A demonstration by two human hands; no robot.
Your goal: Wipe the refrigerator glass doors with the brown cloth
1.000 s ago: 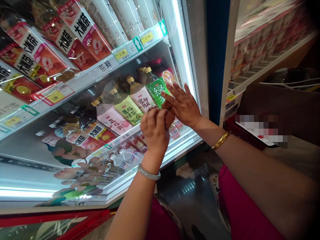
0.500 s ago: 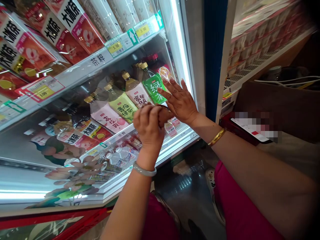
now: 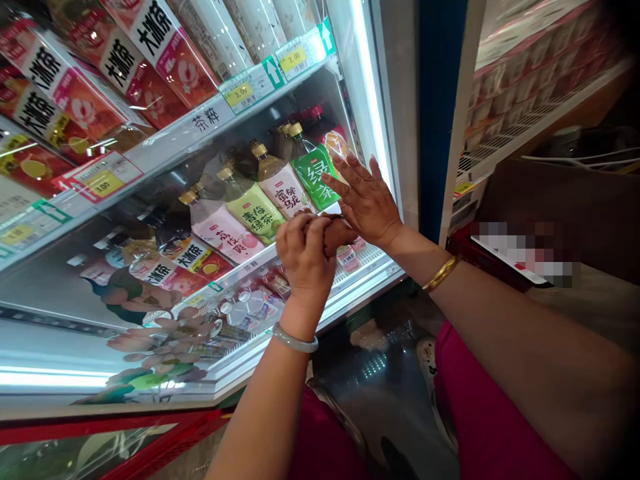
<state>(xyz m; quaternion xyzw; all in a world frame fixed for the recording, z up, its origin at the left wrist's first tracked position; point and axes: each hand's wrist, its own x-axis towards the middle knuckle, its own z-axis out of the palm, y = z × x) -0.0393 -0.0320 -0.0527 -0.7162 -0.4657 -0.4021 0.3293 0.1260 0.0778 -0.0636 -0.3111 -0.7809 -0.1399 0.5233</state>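
Observation:
My left hand [image 3: 306, 257] is closed, its fingers curled and its thumb side against the base of my right hand; what it holds, if anything, is hidden. A small dark edge shows where the two hands meet. My right hand [image 3: 373, 203] is open with its fingers stretched toward the fridge shelf. Beyond its fingertips stands a green-labelled tea bottle [image 3: 316, 175]. Left of that are a bottle with a pale pink label [image 3: 286, 190], a yellow-green-labelled bottle [image 3: 256, 213] and another pink-labelled bottle [image 3: 227, 230]. I cannot tell whether my right fingers touch any bottle.
An upper shelf edge [image 3: 200, 120] with price tags carries large iced tea bottles [image 3: 165, 47]. Lower down are small clear bottles [image 3: 253, 308]. The glass door [image 3: 150, 373] bears a flower print at lower left. To the right, a phone [image 3: 515, 260] lies near a rack of packaged cups [image 3: 520, 93].
The whole view has shifted slightly, so shelves and hands sit a little further right and lower. Both hands keep almost the same pose against each other.

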